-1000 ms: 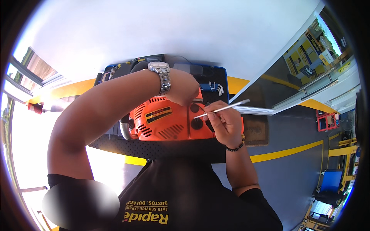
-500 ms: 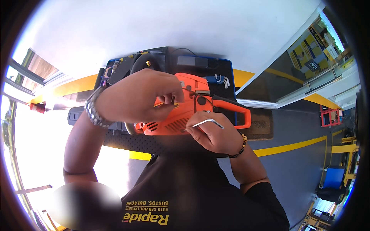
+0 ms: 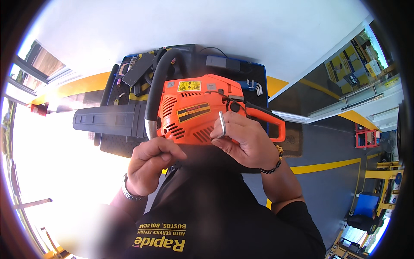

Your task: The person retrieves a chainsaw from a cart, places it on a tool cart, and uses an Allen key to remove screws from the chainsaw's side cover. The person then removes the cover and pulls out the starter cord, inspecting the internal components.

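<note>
One L-shaped hex key (image 3: 222, 123), probably light, stiff and smooth, best gripped along its shaft, is pinched in the right hand (image 3: 246, 140) over the orange chainsaw (image 3: 193, 113). Near the chainsaw's front handle (image 3: 154, 95), the left hand (image 3: 151, 161) half-curls; whether gripping anything, I cannot tell.

A white wall (image 3: 258, 34) spans the top of the frame, with a yellow band (image 3: 88, 91) along its lower edge. At upper left is a window (image 3: 34, 64); at upper right, dark glass (image 3: 327, 100) shows beside a yellow poster (image 3: 345, 69). Right of centre lies a brown mat (image 3: 294, 141) on the grey floor (image 3: 323, 190), near a yellow line (image 3: 327, 167). Toward the right rim stand a red rack (image 3: 365, 139) and, lower, a blue panel (image 3: 366, 203).
</note>
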Demonstrator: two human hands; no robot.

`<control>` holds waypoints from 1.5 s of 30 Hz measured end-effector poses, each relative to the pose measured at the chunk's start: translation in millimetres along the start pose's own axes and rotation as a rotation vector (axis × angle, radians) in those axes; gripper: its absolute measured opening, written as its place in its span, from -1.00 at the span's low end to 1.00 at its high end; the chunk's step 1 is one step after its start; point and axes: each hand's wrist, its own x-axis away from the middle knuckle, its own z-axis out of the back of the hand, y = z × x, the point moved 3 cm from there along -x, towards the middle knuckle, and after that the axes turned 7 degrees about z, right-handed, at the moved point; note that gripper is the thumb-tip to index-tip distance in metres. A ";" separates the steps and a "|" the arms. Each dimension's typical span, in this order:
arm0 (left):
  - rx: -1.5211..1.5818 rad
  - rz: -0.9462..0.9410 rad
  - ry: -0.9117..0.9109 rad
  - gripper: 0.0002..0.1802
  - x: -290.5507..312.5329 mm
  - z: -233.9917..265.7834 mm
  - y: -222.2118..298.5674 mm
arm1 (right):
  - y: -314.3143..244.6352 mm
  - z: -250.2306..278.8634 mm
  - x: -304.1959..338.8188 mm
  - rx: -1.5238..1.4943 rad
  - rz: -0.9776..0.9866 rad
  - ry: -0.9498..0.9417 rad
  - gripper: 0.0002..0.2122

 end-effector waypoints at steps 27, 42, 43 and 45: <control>-0.909 -0.456 0.222 -0.62 -17.4 -56.4 -11.2 | -49.1 6.8 6.7 0.060 0.071 0.329 -0.83; -0.218 0.602 0.129 -0.75 68.0 57.2 -158.9 | -37.0 -29.1 60.1 -0.161 -0.032 0.609 -0.83; -0.116 0.650 0.210 -0.73 76.6 68.4 -164.8 | -36.9 -38.5 61.8 -0.201 -0.023 0.594 -0.83; 0.083 0.739 0.383 -0.69 95.3 92.4 -171.1 | -37.1 -53.4 59.7 -0.252 -0.025 0.511 -0.83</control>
